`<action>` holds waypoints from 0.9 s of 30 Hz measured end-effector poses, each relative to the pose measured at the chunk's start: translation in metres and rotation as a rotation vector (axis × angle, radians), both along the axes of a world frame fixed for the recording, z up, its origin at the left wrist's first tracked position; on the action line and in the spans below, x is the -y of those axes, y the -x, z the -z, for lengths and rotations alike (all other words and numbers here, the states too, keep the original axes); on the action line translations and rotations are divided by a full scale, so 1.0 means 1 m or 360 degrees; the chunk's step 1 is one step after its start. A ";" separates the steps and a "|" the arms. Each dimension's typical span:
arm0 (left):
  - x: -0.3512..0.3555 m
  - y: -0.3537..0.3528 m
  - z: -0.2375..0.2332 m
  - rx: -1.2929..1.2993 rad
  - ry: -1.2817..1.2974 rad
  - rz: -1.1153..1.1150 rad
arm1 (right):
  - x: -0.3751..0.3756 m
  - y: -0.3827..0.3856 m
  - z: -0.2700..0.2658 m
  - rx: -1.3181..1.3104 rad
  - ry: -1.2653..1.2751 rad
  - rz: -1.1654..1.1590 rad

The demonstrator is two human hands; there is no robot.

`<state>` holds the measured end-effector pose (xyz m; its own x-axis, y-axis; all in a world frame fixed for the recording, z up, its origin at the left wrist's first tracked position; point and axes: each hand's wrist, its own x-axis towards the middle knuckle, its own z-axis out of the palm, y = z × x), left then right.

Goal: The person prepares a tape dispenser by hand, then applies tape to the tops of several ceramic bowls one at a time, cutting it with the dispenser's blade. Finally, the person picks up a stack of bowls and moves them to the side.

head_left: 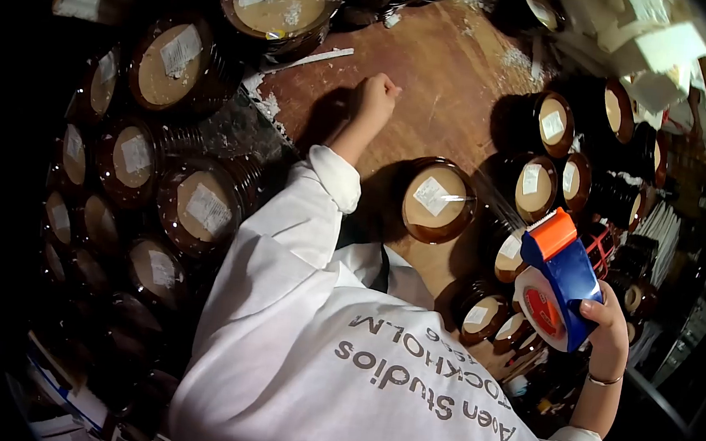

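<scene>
In my right hand (604,322) is a blue tape dispenser (568,281) with an orange head, gripped at its lower end. A thin, shiny strip of clear tape seems to run from it toward the brown glazed bowl stack (464,222) in front of me. That stack shows a beige round face with a white paper label (431,196) on it. My left hand (376,101) is closed with curled fingers above the table, beyond and left of this stack. Whether anything is inside those fingers cannot be seen.
More labelled brown bowl stacks crowd the left, such as one stack (200,207), and the right, such as another stack (553,125). White scraps and a thin white strip (312,59) lie on the brown table (442,69). White foam blocks (669,59) sit at upper right.
</scene>
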<state>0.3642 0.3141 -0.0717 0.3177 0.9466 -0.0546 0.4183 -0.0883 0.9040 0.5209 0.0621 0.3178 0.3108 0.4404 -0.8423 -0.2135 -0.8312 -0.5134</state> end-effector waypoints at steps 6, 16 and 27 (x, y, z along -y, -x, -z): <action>0.050 -0.003 0.016 -0.0368 -0.0052 0.0209 | -0.005 -0.016 0.010 0.0067 0.0111 0.0074; 0.097 0.000 0.030 -0.0144 0.0217 0.0577 | 0.029 -0.024 0.026 -0.0009 0.0053 0.0255; 0.082 -0.002 0.011 -0.0543 -0.0258 0.0741 | 0.054 -0.034 0.045 -0.0172 0.0089 0.0273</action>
